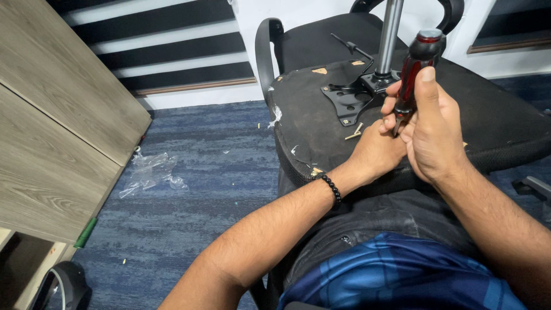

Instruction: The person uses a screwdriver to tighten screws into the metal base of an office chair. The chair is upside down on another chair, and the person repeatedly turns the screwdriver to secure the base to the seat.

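Screwdriver [414, 69] upright in your right hand [430, 132], left hand [376, 152] steadying its tip; bracket [350, 100] seemingly half-fastened, loose screw [354, 133] beside it.

Screwdriver handle [414, 69] red-black; chair seat underside [321, 123] black; carpet [201, 155] blue, streaked; bead bracelet [332, 188] black; shirt [402, 270] blue plaid.

Around our hands [410, 135] the upturned chair seat [310, 109] is crowded: the black metal bracket [348, 102] and the steel post [389, 37] stand just above them in the frame, and loose screws [354, 132] lie just to their left. The seat's left part lies open. At lower left the blue carpet [212, 166] offers wide passage, bounded by the wooden cabinet [51, 132] and scattered plastic wrap [150, 172].
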